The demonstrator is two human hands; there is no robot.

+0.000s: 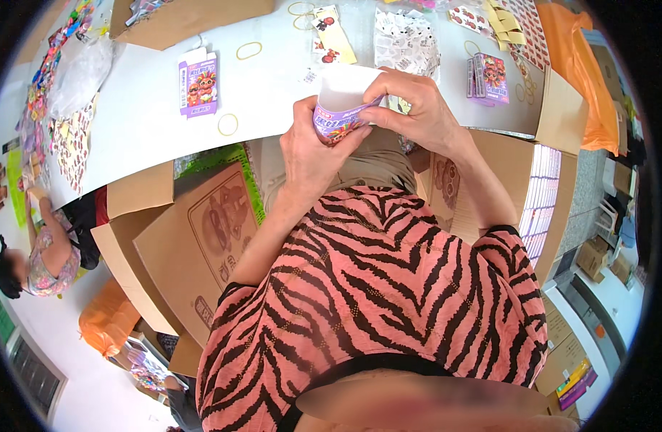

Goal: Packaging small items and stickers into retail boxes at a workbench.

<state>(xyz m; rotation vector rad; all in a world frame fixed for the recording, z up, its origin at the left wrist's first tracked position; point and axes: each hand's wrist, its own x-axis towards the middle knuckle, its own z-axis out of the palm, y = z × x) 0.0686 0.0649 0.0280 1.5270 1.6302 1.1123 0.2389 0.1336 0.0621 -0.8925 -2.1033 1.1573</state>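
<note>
Over the near edge of the table, both my hands hold a small purple printed carton with its white inside showing at the open top. My left hand wraps round its left side, thumb along the lower front. The thumb and fingers of my right hand pinch the right rim. The carton's walls bow outward; whether anything is inside I cannot tell. On the table to the left lies a similar purple carton with its top flap up. Some more purple cartons are grouped at the right.
Rubber bands lie about the white table. Sticker sheets and a yellow strip are at the back. A large cardboard box stands below left, another holding cartons at right. A person works at far left.
</note>
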